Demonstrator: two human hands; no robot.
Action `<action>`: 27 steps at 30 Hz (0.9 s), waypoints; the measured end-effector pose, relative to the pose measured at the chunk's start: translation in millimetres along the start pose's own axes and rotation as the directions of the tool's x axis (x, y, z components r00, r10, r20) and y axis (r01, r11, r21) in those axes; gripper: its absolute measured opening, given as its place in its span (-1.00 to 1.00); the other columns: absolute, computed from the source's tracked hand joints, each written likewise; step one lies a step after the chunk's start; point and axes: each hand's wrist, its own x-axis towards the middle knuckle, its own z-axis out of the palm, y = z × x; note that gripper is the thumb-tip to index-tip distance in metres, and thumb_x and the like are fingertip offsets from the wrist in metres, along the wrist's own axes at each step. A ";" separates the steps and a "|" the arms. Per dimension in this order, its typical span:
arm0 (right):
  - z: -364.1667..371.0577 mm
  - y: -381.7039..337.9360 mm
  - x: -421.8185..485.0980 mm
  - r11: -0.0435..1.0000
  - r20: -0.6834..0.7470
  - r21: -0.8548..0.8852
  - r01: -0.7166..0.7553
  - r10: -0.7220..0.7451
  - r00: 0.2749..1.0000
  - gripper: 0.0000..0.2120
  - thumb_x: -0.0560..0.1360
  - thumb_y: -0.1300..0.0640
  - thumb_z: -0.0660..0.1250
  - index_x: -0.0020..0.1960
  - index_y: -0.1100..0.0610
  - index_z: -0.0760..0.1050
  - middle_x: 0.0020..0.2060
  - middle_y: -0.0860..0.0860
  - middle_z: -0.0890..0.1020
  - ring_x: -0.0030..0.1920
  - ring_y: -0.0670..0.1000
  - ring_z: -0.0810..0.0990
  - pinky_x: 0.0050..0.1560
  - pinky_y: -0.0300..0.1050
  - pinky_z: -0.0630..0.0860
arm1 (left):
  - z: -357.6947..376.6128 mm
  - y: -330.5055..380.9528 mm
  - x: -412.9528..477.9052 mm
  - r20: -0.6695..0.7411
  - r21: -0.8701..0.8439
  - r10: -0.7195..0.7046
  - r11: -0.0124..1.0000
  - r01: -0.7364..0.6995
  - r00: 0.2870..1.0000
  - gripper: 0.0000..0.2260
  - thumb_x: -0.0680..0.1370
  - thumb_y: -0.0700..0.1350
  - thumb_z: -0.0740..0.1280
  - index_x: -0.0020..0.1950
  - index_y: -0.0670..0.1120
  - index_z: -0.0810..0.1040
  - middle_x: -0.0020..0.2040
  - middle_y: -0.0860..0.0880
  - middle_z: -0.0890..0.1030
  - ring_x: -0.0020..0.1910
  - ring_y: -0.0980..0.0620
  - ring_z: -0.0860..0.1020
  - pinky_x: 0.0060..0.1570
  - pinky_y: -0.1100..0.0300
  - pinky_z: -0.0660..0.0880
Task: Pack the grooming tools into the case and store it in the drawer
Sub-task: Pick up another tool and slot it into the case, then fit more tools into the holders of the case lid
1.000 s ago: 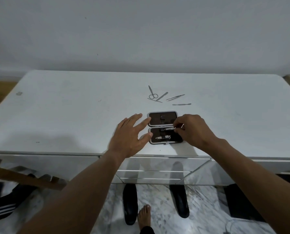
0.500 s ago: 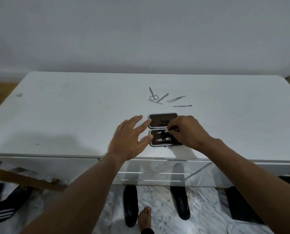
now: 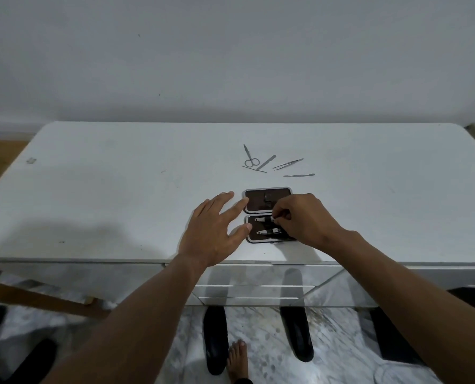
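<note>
A small dark grooming case [image 3: 258, 202] lies open near the front edge of the white table [image 3: 120, 195]. Its near half holds two nail clippers, an upper clipper [image 3: 262, 219] and a lower clipper [image 3: 268, 231]. My right hand [image 3: 304, 220] pinches the right end of the upper clipper inside the case. My left hand [image 3: 217, 228] lies flat with fingers spread, fingertips touching the case's left edge. Behind the case lie loose scissors [image 3: 249, 157], a nail file [image 3: 266, 162], tweezers [image 3: 288, 163], a thin pick [image 3: 254, 169] and a cuticle pusher [image 3: 299, 175].
The table's drawer front [image 3: 255, 289] sits below the front edge. On the marble floor are black slippers [image 3: 215, 339] and my bare foot [image 3: 237, 361]. A wooden bar [image 3: 37, 296] slants at the lower left. A white wall stands behind the table.
My right hand has slid left along the case's near half, and the clipper it held now sits in the upper slot. My left hand has stayed against the case.
</note>
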 end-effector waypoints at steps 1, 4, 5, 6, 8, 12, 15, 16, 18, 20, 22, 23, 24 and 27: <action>-0.1 0.0 -0.1 1.000 0.001 0.003 -0.001 0.001 1.000 -0.87 0.46 0.21 0.35 -0.05 0.10 0.66 -0.12 0.06 0.71 -0.11 0.09 0.62 -0.15 -0.21 0.36 | -0.2 0.0 -0.1 0.001 -0.003 0.001 1.000 -0.001 1.000 -0.50 0.56 0.28 0.06 0.49 0.20 0.21 0.51 0.05 0.27 0.49 0.07 0.17 0.45 0.05 0.09; -1.7 0.4 -0.1 1.000 0.020 0.008 0.009 -0.009 1.000 -0.88 0.45 0.19 0.35 -0.07 0.10 0.66 -0.15 0.05 0.71 -0.13 0.08 0.62 -0.17 -0.20 0.40 | -0.5 -0.4 -0.3 0.005 -0.001 -0.001 1.000 0.001 1.000 -0.50 0.56 0.28 0.06 0.49 0.20 0.21 0.51 0.05 0.27 0.49 0.07 0.17 0.45 0.05 0.10; -3.6 0.0 0.5 1.000 0.024 0.008 0.011 -0.011 1.000 -0.88 0.45 0.17 0.35 -0.08 0.10 0.66 -0.16 0.04 0.71 -0.14 0.07 0.63 -0.17 -0.19 0.43 | -1.0 -0.3 -0.1 0.006 -0.001 -0.001 1.000 0.001 1.000 -0.50 0.56 0.28 0.06 0.49 0.21 0.21 0.51 0.05 0.27 0.48 0.07 0.17 0.45 0.05 0.10; -5.8 -0.5 2.1 1.000 0.025 0.006 0.009 -0.009 1.000 -0.87 0.46 0.16 0.34 -0.09 0.10 0.66 -0.17 0.04 0.71 -0.15 0.07 0.63 -0.16 -0.17 0.46 | -1.5 -0.1 0.2 0.008 0.000 -0.001 1.000 0.001 1.000 -0.50 0.56 0.28 0.06 0.49 0.21 0.21 0.50 0.05 0.27 0.48 0.07 0.18 0.45 0.05 0.10; -10.8 -1.3 8.7 1.000 0.011 -0.003 0.006 -0.006 1.000 -0.86 0.47 0.15 0.32 -0.10 0.09 0.66 -0.16 0.03 0.72 -0.15 0.08 0.63 -0.13 -0.13 0.50 | -2.2 0.4 0.5 0.005 0.003 0.001 1.000 -0.001 1.000 -0.50 0.56 0.27 0.08 0.49 0.20 0.22 0.50 0.04 0.28 0.47 0.06 0.20 0.44 0.04 0.12; -22.3 -5.3 31.3 1.000 -0.037 -0.001 -0.019 0.019 0.999 -0.86 0.47 0.17 0.33 -0.10 0.14 0.67 -0.16 0.05 0.72 -0.13 0.08 0.64 -0.08 -0.10 0.52 | -3.7 1.0 0.5 0.009 0.000 0.010 1.000 -0.010 1.000 -0.49 0.56 0.26 0.08 0.49 0.15 0.25 0.50 0.01 0.29 0.48 0.05 0.20 0.45 0.01 0.16; -25.0 -9.2 52.2 0.999 -0.067 -0.009 -0.046 0.045 0.997 -0.84 0.47 0.20 0.30 -0.12 0.18 0.67 -0.17 0.07 0.72 -0.14 0.09 0.64 -0.10 -0.12 0.52 | -4.5 3.6 -0.1 0.013 0.007 0.009 1.000 -0.009 1.000 -0.48 0.56 0.25 0.07 0.49 0.13 0.25 0.50 -0.01 0.28 0.49 0.05 0.18 0.46 0.01 0.13; -25.3 -9.3 58.6 0.998 -0.072 -0.017 -0.055 0.054 0.996 -0.83 0.47 0.21 0.29 -0.13 0.19 0.67 -0.16 0.08 0.72 -0.14 0.10 0.64 -0.09 -0.11 0.51 | -4.6 5.1 -0.9 0.013 0.006 0.007 1.000 -0.007 1.000 -0.48 0.56 0.24 0.07 0.49 0.12 0.25 0.50 -0.01 0.28 0.49 0.06 0.17 0.46 0.01 0.13; -24.6 -8.0 72.5 0.996 -0.076 -0.043 -0.083 0.080 0.994 -0.82 0.48 0.22 0.27 -0.15 0.19 0.66 -0.16 0.09 0.72 -0.13 0.12 0.64 -0.08 -0.08 0.52 | -6.0 5.3 -1.1 0.018 -0.013 0.000 1.000 0.001 1.000 -0.49 0.55 0.24 0.09 0.49 0.13 0.26 0.50 0.00 0.29 0.49 0.06 0.17 0.46 -0.01 0.14; -25.3 -3.3 85.8 0.990 -0.084 -0.067 -0.125 0.120 0.989 -0.81 0.47 0.23 0.25 -0.14 0.20 0.65 -0.16 0.11 0.72 -0.12 0.16 0.64 -0.10 -0.07 0.52 | -7.4 4.2 0.6 0.020 -0.029 -0.008 1.000 0.009 1.000 -0.49 0.54 0.24 0.10 0.48 0.14 0.27 0.50 0.00 0.29 0.49 0.05 0.18 0.44 -0.03 0.17; -26.6 3.1 97.8 0.983 -0.096 -0.082 -0.163 0.155 0.983 -0.82 0.47 0.24 0.25 -0.13 0.20 0.64 -0.15 0.14 0.72 -0.11 0.19 0.64 -0.16 -0.12 0.44 | -8.9 5.0 1.1 0.015 -0.035 -0.012 0.999 0.013 1.000 -0.49 0.54 0.23 0.12 0.48 0.14 0.28 0.49 0.00 0.30 0.48 0.04 0.19 0.43 -0.04 0.19; -27.7 6.3 103.1 0.981 -0.108 -0.084 -0.178 0.168 0.980 -0.82 0.46 0.25 0.26 -0.11 0.20 0.65 -0.13 0.15 0.72 -0.09 0.20 0.64 -0.16 -0.15 0.41 | -9.4 5.5 1.4 0.012 -0.041 -0.011 0.999 0.011 1.000 -0.49 0.54 0.22 0.12 0.47 0.14 0.28 0.49 0.00 0.30 0.48 0.04 0.19 0.43 -0.04 0.18; -28.3 9.5 107.4 0.977 -0.119 -0.085 -0.194 0.184 0.976 -0.81 0.46 0.27 0.26 -0.08 0.20 0.65 -0.10 0.16 0.72 -0.06 0.21 0.64 -0.15 -0.15 0.39 | -9.7 5.8 1.4 0.013 -0.049 -0.009 0.999 0.010 1.000 -0.49 0.54 0.22 0.12 0.48 0.14 0.28 0.50 0.00 0.29 0.49 0.05 0.18 0.44 -0.03 0.16; -28.1 18.1 113.9 0.961 -0.121 -0.111 -0.252 0.238 0.964 -0.75 0.44 0.32 0.27 0.05 0.19 0.63 0.01 0.17 0.69 0.03 0.23 0.63 -0.07 -0.13 0.43 | -9.4 5.0 -0.4 0.024 -0.062 -0.015 0.998 0.016 1.000 -0.49 0.55 0.23 0.10 0.49 0.15 0.25 0.51 0.02 0.27 0.50 0.06 0.14 0.47 -0.01 0.11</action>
